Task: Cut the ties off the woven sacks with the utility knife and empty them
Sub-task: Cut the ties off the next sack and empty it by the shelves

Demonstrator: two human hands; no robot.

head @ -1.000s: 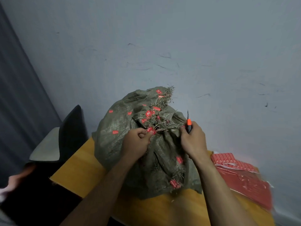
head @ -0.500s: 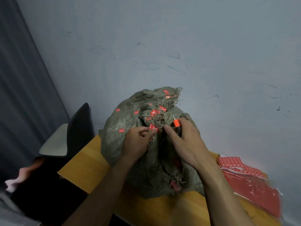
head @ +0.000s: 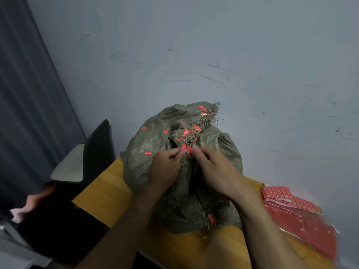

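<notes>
The olive-green woven sack stands on the yellow wooden table. The left hand pinches its tied neck. The blurred right hand is beside it, grip unclear. Hold the tie taut and cut away from the fingers.

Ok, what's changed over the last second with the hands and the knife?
The right hand moved left, from beside the woven sack to its gathered neck, fingertips now near those of the left hand. The utility knife it held is now out of sight. The left hand keeps pinching the neck by a red tag; sack and table unmoved.
</notes>
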